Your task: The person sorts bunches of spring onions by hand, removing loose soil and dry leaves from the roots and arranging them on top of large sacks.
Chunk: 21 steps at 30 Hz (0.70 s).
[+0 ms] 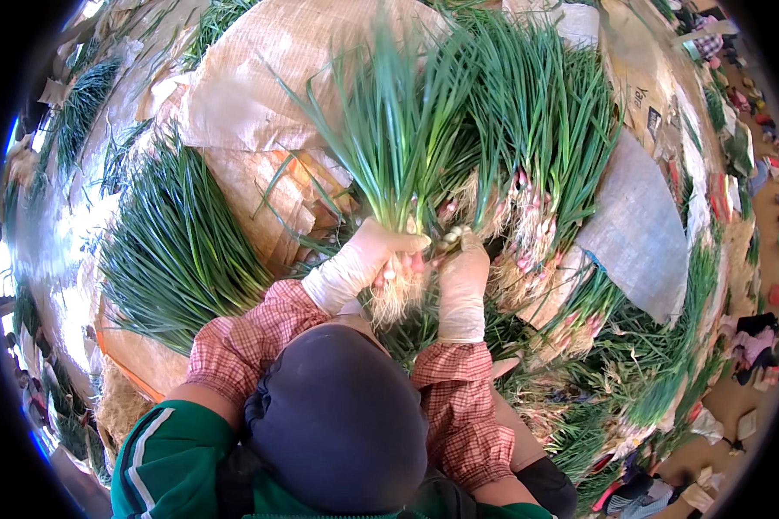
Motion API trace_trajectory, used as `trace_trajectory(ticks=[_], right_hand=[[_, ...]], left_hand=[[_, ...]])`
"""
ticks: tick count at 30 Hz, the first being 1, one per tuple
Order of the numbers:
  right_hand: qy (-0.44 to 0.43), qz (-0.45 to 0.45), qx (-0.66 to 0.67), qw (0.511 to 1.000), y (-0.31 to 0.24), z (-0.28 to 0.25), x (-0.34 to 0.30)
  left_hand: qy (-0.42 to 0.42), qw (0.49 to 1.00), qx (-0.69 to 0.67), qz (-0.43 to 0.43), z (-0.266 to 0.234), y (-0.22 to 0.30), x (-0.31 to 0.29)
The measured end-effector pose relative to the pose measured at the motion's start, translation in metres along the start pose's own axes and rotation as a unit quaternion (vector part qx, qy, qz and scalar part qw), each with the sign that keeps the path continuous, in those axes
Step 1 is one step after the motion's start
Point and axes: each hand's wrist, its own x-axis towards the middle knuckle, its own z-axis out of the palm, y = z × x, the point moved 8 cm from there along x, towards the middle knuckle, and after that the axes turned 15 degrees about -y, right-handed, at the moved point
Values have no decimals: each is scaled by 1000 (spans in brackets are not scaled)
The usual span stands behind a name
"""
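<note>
Ground: woven sacks (260, 78) spread flat, heaps of spring onions (177, 246) around.
Left hand (368, 255): gloved, closed around a bunch of spring onions (398, 130) just above the roots, leaves upright.
Right hand (463, 272): gloved, fingers pinched at the bunch's base.

onion pile (177, 251) left | held bunch (398, 130) centre | onion heap (545, 156) right, on sacks (260, 95)

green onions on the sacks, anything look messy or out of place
Mostly orderly: the left hand clasps an upright bunch of green onions, the right hand at its base. A neat pile lies left on the sacking. Only the loose stalks lower right lie scattered, crisscrossed.
</note>
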Motion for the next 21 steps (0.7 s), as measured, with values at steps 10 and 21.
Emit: trace_trajectory(ticks=[10,21], right_hand=[[-54,173,204,962,62,17,9],[-61,-90,-568,816,-232,-46,-123]], left_hand=[[-195,971,-122,62,-5,-5,-24],[-32,980,-120,155,-1,35,-69]])
